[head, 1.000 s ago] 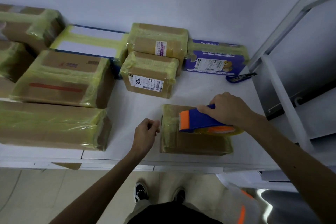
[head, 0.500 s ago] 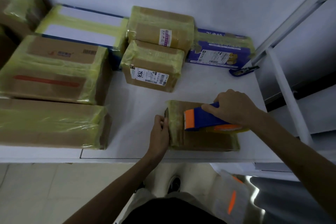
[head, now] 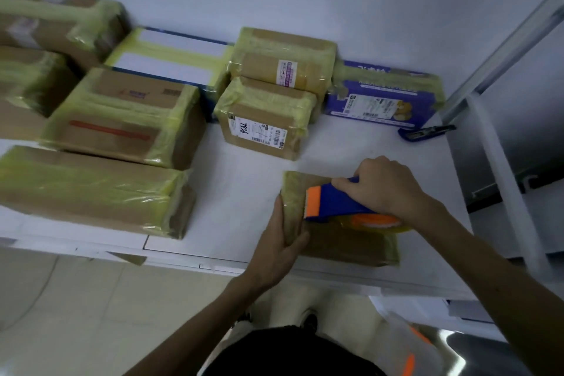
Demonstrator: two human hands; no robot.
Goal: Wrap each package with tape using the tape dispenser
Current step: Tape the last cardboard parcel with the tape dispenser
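Gripping tape dispenser (head: 331, 200), package (head: 345, 246), fingers (head: 343, 185) curled.

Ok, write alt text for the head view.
A person's right hand holds a blue-and-orange tape dispenser on a small brown package while the left hand grips its left end. Taped packages crowd the white table behind.

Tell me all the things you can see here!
package being taped: one, brown with yellowish tape, near the table's front edge.
tape dispenser: one, blue and orange, on top of that package.
other brown packages: at least six, wrapped in yellowish tape, left and back.
white-and-blue box: one, taped, at the back.
purple box: one, taped, back right.
small blue tool: one, by the purple box.
table: one, white.
left hand: grips the package's left end.
right hand: grips the tape dispenser.
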